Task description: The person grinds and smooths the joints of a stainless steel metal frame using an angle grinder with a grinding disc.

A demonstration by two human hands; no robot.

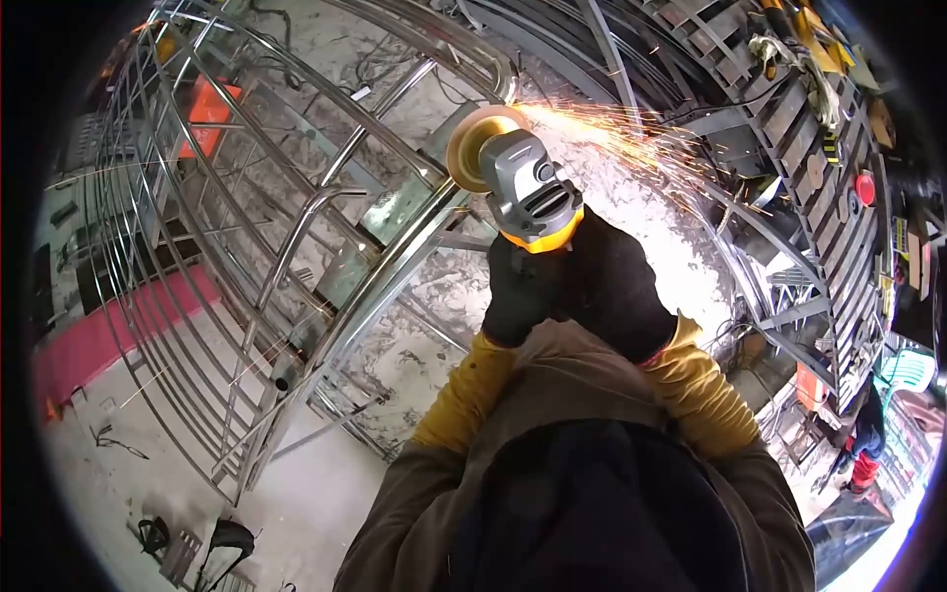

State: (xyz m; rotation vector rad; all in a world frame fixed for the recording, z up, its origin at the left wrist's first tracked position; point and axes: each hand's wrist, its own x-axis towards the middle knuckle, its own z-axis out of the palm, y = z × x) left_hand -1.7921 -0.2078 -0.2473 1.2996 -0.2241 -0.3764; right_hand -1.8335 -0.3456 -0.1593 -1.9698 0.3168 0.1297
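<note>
An angle grinder with a grey head and orange body is held out in front of my chest. Black gloves cover both hands. My left hand and my right hand are closed round the grinder's body, the right one partly hiding it. The round disc touches or nearly touches the curved end of a shiny metal tube frame. Bright sparks fly off to the right from the disc's upper edge.
Curved bars of the frame spread across the left side. An orange object shows behind them. Metal racks and steel lengths stand at the right. Black straps lie on the lower left floor. Another person's legs show at the far right.
</note>
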